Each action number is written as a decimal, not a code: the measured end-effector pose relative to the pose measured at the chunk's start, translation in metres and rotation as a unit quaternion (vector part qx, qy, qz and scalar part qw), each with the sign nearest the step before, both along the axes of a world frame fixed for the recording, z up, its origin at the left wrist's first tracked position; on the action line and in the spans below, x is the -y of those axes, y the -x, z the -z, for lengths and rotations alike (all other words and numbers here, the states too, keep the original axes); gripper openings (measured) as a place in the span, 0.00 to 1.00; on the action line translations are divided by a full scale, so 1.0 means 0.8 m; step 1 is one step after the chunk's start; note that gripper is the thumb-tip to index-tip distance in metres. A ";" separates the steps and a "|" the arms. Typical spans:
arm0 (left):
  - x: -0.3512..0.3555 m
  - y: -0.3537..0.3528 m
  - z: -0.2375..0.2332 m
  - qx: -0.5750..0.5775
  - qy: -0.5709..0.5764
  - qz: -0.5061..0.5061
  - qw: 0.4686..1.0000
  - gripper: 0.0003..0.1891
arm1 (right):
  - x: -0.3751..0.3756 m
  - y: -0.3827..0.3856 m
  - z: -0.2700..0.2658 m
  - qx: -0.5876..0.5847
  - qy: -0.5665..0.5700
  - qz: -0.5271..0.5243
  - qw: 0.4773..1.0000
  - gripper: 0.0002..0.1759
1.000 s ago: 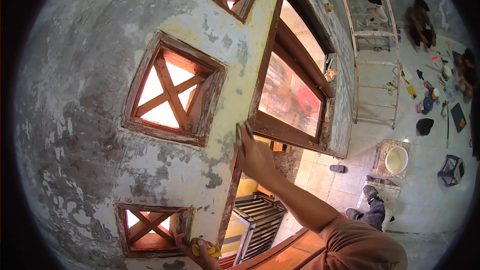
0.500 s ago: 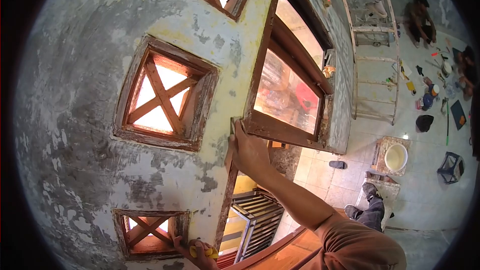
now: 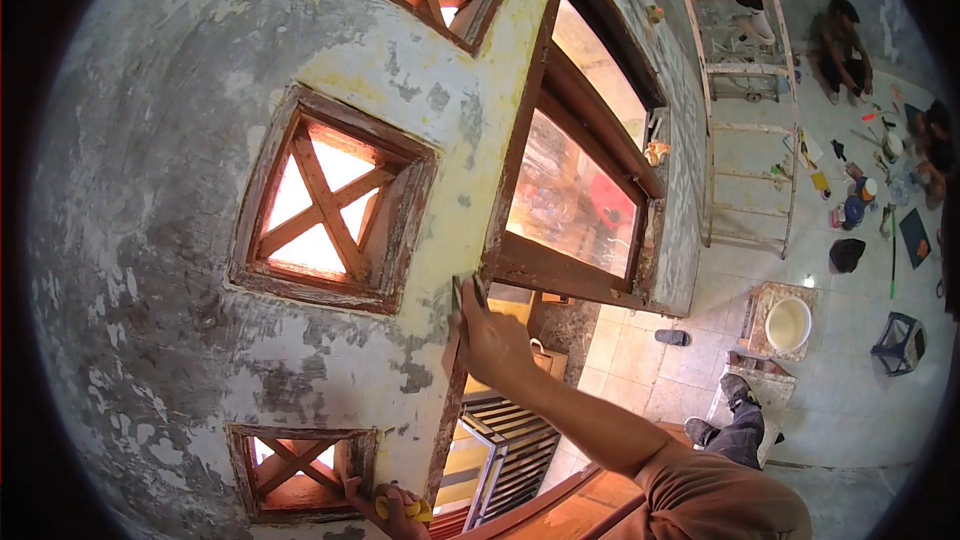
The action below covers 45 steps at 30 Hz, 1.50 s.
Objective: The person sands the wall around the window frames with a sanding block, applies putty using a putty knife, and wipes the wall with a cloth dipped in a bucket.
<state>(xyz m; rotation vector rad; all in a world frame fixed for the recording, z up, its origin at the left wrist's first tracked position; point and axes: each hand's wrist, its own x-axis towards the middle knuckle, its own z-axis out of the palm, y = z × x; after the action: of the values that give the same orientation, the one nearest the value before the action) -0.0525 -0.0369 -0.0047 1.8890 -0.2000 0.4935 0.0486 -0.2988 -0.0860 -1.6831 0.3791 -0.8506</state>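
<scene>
My right hand (image 3: 494,342) is closed around a thin dark flat piece (image 3: 459,296), whose kind I cannot make out. It presses this piece to the patchy grey-white wall (image 3: 425,330), beside the brown wooden frame (image 3: 497,225) of the window. At the lower left, my left hand (image 3: 398,512) is wrapped round a yellow thing (image 3: 417,511), perhaps a sponge, mostly covered by the fingers. Its fingertips touch the edge of a small opening with a wooden cross (image 3: 290,467).
A larger crossed opening (image 3: 325,202) lies left of my right hand. Below stand a metal rack (image 3: 510,430) and a white bucket (image 3: 788,324). A ladder (image 3: 750,130) rises at the right, near a seated person (image 3: 840,50) and scattered tools on the tiled floor.
My right hand has moved down along the wall edge with the dark piece. My left hand keeps hold of the yellow thing near the small opening. The view has shifted slightly.
</scene>
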 end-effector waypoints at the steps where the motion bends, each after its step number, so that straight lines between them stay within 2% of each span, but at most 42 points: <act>1: -0.004 0.001 0.001 -0.004 -0.002 -0.001 1.000 0.32 | 0.010 -0.001 -0.003 -0.004 -0.002 -0.001 1.000 0.26; 3: -0.012 -0.005 0.002 -0.003 -0.001 0.004 1.000 0.32 | 0.042 -0.016 -0.015 -0.037 -0.031 -0.014 0.999 0.28; 5: -0.013 0.000 0.001 -0.001 -0.001 0.003 1.000 0.31 | 0.034 -0.014 -0.011 -0.012 -0.008 0.002 1.000 0.29; 8: -0.005 -0.003 0.000 -0.003 0.001 0.010 1.000 0.31 | 0.006 0.014 -0.007 -0.060 0.009 -0.071 0.996 0.27; 13: -0.002 0.002 -0.002 -0.011 0.011 -0.014 1.000 0.31 | 0.031 -0.012 -0.015 -0.046 -0.013 -0.024 0.999 0.28; 15: -0.004 -0.002 -0.001 0.003 -0.001 0.013 1.000 0.30 | 0.036 -0.014 -0.016 -0.044 0.000 -0.009 0.999 0.28; 21: 0.013 0.001 -0.004 -0.009 0.012 -0.018 1.000 0.29 | 0.034 -0.011 -0.008 -0.041 0.029 -0.047 0.998 0.29; 23: 0.014 0.004 -0.005 -0.017 0.017 -0.027 0.999 0.29 | 0.047 -0.021 -0.010 -0.015 0.025 0.001 1.000 0.27; 25: -0.003 -0.004 -0.003 -0.020 0.024 -0.033 0.999 0.29 | 0.041 -0.002 -0.021 -0.035 -0.001 -0.033 0.999 0.28; 27: -0.051 -0.028 0.008 0.112 -0.121 0.091 0.982 0.20 | 0.024 0.007 -0.013 -0.068 0.031 -0.064 0.995 0.27; 28: -0.025 -0.023 0.003 0.111 -0.119 0.095 0.982 0.20 | 0.031 0.007 -0.013 -0.068 0.021 -0.074 0.995 0.28; 30: 0.015 0.001 -0.003 -0.012 0.026 -0.045 0.999 0.28 | 0.052 -0.005 -0.019 -0.072 0.004 -0.073 0.995 0.28; 35: -0.001 -0.004 -0.001 -0.003 0.021 -0.025 0.999 0.28 | 0.018 0.006 -0.017 -0.080 0.019 -0.068 0.994 0.27; 37: -0.002 -0.002 -0.001 -0.001 0.006 -0.012 1.000 0.28 | 0.037 0.002 -0.020 -0.102 0.004 -0.081 0.992 0.27; 39: 0.013 0.003 -0.007 -0.021 0.013 -0.033 0.999 0.28 | 0.056 -0.019 -0.018 -0.042 -0.018 -0.041 0.998 0.29; 45: 0.015 0.004 -0.008 -0.019 0.048 0.013 0.999 0.27 | 0.024 0.005 -0.015 -0.089 0.012 -0.059 0.994 0.27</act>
<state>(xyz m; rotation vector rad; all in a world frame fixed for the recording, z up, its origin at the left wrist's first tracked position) -0.0554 -0.0485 0.0020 1.7980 -0.1729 0.4406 0.0447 -0.3178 -0.0743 -1.7913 0.3877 -0.6235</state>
